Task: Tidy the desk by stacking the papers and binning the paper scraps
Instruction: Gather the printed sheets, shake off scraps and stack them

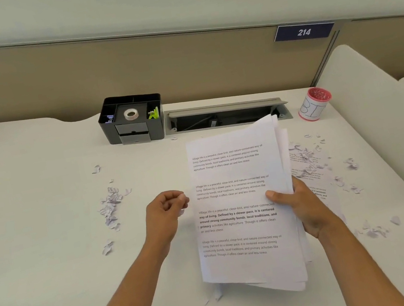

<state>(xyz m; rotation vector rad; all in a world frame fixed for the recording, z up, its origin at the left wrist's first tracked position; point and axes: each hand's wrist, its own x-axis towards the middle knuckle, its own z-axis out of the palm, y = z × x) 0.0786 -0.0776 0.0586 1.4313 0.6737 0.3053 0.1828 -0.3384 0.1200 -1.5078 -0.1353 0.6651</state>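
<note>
**Papers gathered in one hand, scraps still on the desk**

Beige cubicle partitions stand behind the pale white desk I'm looking down on. My right hand pinches a sheaf of white printed paper sheets, thumb across the front page and fingers hidden behind. The sheaf is lifted off the surface, long axis running near to far, edges fanned and not squared. I cannot count the sheets; several at least. One more printed sheet lies flat on the right under scraps.

My left hand is loosely curled just left of the sheaf, and seems to hold a small white scrap at the fingertips, though I cannot be sure.

Torn white paper scraps sit in roughly three scatters: left, right, and near right. I'd judge the left hand nearer the left scatter. A red-rimmed white cup marked BIN stands far right, a black desk organiser far centre.
</note>
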